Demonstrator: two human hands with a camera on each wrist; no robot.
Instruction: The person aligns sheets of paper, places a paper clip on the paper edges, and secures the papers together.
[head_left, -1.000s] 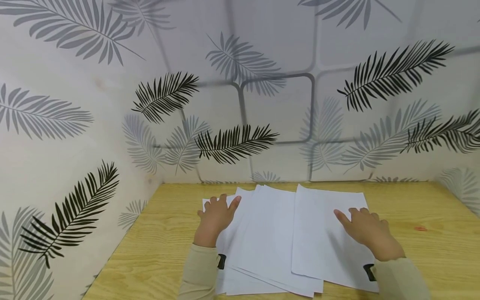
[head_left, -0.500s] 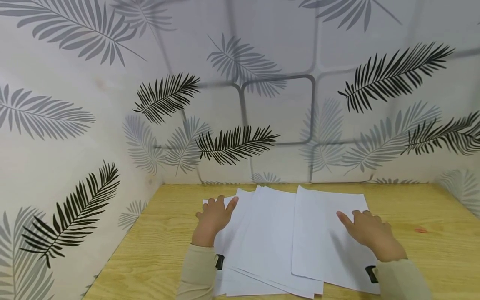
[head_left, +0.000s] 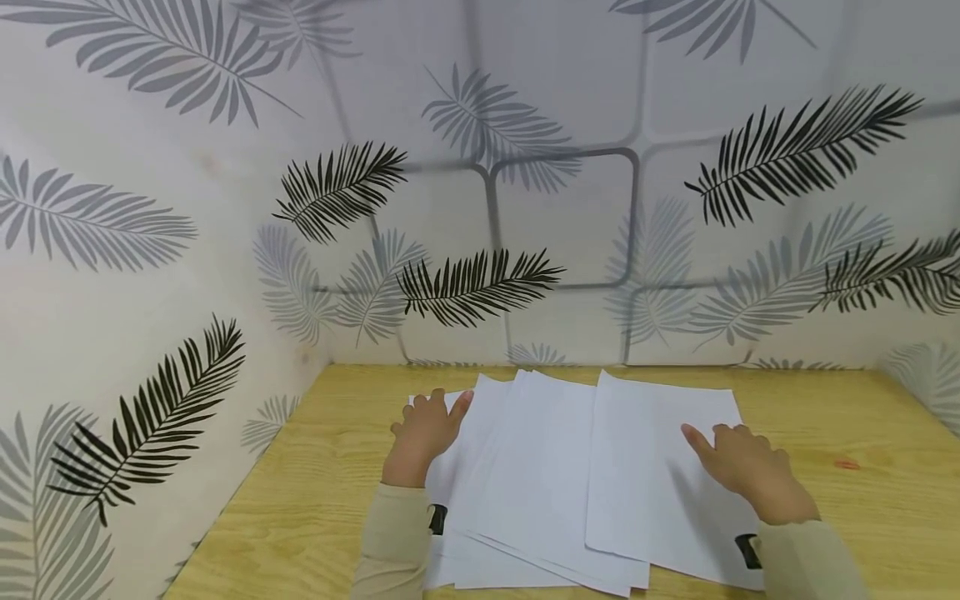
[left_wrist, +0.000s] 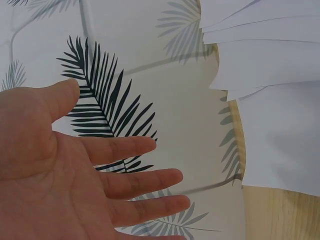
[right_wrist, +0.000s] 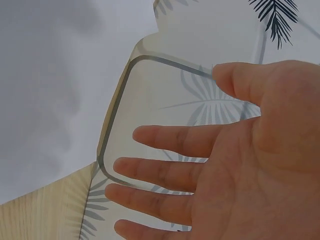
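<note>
Several white sheets of paper lie fanned and overlapping on the wooden table. Above the left edge of the sheets is my left hand, fingers spread and thumb apart. Its palm and straight fingers show bare in the left wrist view, with paper off to the side. On the other side, my right hand hovers over the rightmost sheet, casting a shadow on it. The right wrist view shows that palm with extended fingers and nothing held, the paper beyond the fingertips.
The yellowish wooden table extends on both sides of the paper. A small red mark is on its right part. A leaf-patterned wall stands behind and to the left. Black wrist straps show at the sleeves.
My hands have drifted slightly apart, the left a little leftward and the right a little rightward. The sheets lie as before, and the head view has shifted slightly.
</note>
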